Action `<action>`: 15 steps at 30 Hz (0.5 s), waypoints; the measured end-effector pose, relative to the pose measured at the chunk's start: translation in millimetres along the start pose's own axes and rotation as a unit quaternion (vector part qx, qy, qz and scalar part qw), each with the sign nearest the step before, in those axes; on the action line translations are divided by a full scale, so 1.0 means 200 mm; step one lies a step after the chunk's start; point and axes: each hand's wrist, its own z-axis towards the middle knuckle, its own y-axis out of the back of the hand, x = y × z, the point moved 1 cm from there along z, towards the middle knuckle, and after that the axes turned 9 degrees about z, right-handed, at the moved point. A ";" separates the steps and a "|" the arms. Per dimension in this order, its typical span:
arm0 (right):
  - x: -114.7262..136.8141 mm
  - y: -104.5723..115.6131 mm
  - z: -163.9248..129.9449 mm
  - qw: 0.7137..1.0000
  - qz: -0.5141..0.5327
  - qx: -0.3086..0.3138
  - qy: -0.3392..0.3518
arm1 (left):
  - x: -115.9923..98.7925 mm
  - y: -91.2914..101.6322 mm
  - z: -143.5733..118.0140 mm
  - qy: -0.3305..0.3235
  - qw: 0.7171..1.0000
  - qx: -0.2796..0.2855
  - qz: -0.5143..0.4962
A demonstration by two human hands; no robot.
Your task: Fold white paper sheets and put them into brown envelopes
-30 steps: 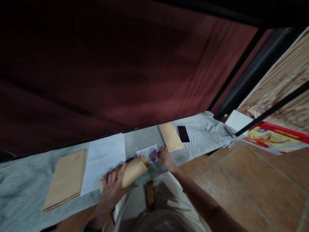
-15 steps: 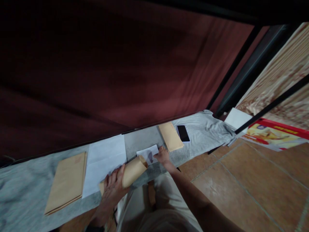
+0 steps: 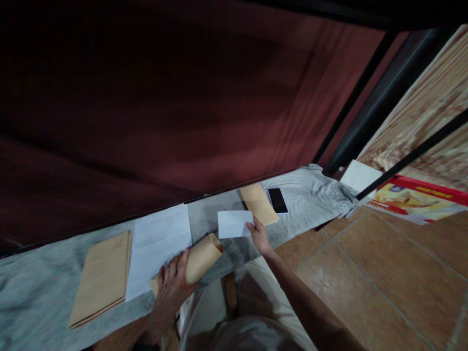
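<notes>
A brown paper envelope (image 3: pixel 200 259) bulges with its mouth gaping towards the right. My left hand (image 3: pixel 172 282) grips it near its left end, fingers across the top and thumb along it. My right hand (image 3: pixel 260 235) pinches the right edge of a folded white sheet of paper (image 3: pixel 234 225), held just beyond the envelope's mouth and apart from it. Beneath the left hand's far side lies a larger white sheet (image 3: pixel 161 239) with a crease across it. Whether anything is inside the envelope cannot be seen.
A stack of brown envelopes (image 3: pixel 100 280) lies at the left on a grey cloth (image 3: pixel 36 287). Smaller brown envelopes (image 3: pixel 258 202) and a dark-screened phone (image 3: pixel 278 200) lie to the right. A dark red curtain (image 3: pixel 219 122) rises behind; a printed box (image 3: pixel 417 200) stands on the tiled floor.
My right hand has lifted the folded white sheet off the cloth and moved slightly right. The sheet now faces up flat. My left hand and the envelope stay in place.
</notes>
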 end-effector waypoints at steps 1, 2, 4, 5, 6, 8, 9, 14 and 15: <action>0.00 0.01 -0.01 1.000 0.030 0.007 0.007 | 0.00 -0.01 0.00 0.002 1.000 0.002 -0.001; 0.00 0.01 -0.02 0.998 0.056 0.016 0.013 | 0.00 -0.01 0.00 0.004 1.000 0.002 -0.001; 0.00 0.01 -0.05 0.996 0.083 0.035 0.019 | 0.01 -0.01 0.00 0.010 1.000 0.001 0.002; 0.00 0.00 -0.06 0.996 0.080 0.043 0.020 | 0.01 -0.01 0.00 0.008 1.000 0.001 0.004; -0.01 0.00 -0.07 0.996 0.075 0.050 0.021 | 0.00 -0.01 0.00 0.005 1.000 0.002 0.006; -0.01 0.01 -0.07 0.995 0.064 0.067 0.022 | 0.00 0.00 0.00 -0.002 1.000 0.005 0.010; -0.01 0.02 -0.06 0.995 0.056 0.077 0.022 | 0.00 0.01 0.00 -0.003 1.000 0.007 0.012; 0.00 0.07 0.00 0.992 0.004 0.128 0.014 | 0.00 0.01 0.01 0.000 1.000 0.004 0.010; 0.00 0.08 0.01 0.991 -0.007 0.135 0.013 | 0.00 0.00 0.02 -0.004 1.000 0.004 0.009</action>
